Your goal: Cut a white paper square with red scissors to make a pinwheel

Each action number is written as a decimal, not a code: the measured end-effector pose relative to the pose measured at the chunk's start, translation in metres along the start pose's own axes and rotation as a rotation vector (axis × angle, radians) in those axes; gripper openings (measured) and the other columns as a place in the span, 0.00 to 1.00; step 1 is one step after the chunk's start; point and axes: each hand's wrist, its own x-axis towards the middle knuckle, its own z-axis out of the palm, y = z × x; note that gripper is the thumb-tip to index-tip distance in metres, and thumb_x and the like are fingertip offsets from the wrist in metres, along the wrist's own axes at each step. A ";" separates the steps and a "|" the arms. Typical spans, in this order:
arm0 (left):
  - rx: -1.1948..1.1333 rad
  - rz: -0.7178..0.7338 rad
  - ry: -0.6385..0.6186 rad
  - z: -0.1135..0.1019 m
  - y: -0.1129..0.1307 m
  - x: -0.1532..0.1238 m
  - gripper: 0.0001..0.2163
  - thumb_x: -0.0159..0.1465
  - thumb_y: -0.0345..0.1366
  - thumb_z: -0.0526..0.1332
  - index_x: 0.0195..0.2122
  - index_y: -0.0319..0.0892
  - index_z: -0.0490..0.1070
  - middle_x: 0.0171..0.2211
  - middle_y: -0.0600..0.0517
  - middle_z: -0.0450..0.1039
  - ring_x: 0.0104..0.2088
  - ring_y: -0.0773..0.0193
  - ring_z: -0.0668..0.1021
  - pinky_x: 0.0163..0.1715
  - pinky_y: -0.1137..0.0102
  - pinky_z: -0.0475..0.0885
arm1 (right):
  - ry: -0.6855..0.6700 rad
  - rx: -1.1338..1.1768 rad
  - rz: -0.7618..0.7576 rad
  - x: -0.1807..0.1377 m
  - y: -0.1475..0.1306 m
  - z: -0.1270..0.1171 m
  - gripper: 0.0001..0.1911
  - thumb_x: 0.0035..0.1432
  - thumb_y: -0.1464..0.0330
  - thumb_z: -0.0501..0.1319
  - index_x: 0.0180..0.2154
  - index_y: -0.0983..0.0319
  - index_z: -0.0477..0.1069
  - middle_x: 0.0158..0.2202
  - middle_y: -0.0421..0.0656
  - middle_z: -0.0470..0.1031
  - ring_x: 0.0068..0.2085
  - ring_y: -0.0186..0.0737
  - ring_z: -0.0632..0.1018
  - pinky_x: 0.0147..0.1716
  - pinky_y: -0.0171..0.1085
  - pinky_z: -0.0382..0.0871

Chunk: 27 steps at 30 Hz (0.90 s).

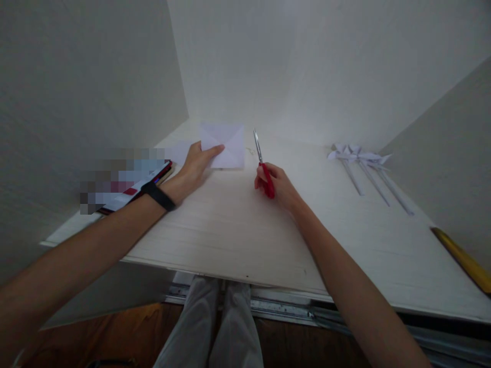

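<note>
My left hand point(201, 161) grips a square sheet of white paper point(231, 138) by its left side, thumb on top and the other fingers hidden beneath. Diagonal creases cross in the middle of the sheet. To the right, my right hand point(276, 186) is closed around the red handles of a pair of scissors point(260, 148). The blades look closed and point away from me, apart from the paper. Behind my left hand, more white paper point(178, 152) lies on the white tabletop point(230, 230).
Several paper pinwheels point(358, 156) on rolled paper sticks lie at the right. A stack of books or folders point(134, 189), partly pixelated, sits at the left wall. A yellow strip-like object point(462, 260) lies along the right edge. Walls enclose the back and both sides.
</note>
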 end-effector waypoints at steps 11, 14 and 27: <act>0.114 -0.042 0.021 -0.003 0.015 -0.001 0.18 0.50 0.42 0.69 0.40 0.39 0.75 0.44 0.41 0.78 0.40 0.51 0.79 0.45 0.57 0.74 | 0.082 -0.123 -0.017 0.001 0.008 -0.022 0.24 0.58 0.44 0.55 0.34 0.59 0.59 0.31 0.40 0.71 0.24 0.33 0.66 0.23 0.33 0.60; 0.149 -0.045 -0.033 0.000 0.015 -0.002 0.19 0.51 0.45 0.69 0.41 0.39 0.75 0.46 0.41 0.78 0.42 0.50 0.79 0.45 0.58 0.74 | 0.234 -0.292 0.017 0.001 0.008 -0.017 0.23 0.56 0.45 0.57 0.30 0.58 0.59 0.25 0.39 0.69 0.24 0.35 0.67 0.23 0.35 0.59; 0.280 -0.029 -0.108 0.003 0.016 -0.007 0.19 0.52 0.47 0.68 0.40 0.39 0.75 0.44 0.41 0.79 0.39 0.52 0.79 0.39 0.64 0.72 | 0.403 -0.563 -0.020 0.005 0.009 -0.014 0.17 0.54 0.56 0.58 0.22 0.57 0.58 0.21 0.40 0.66 0.25 0.39 0.65 0.26 0.36 0.54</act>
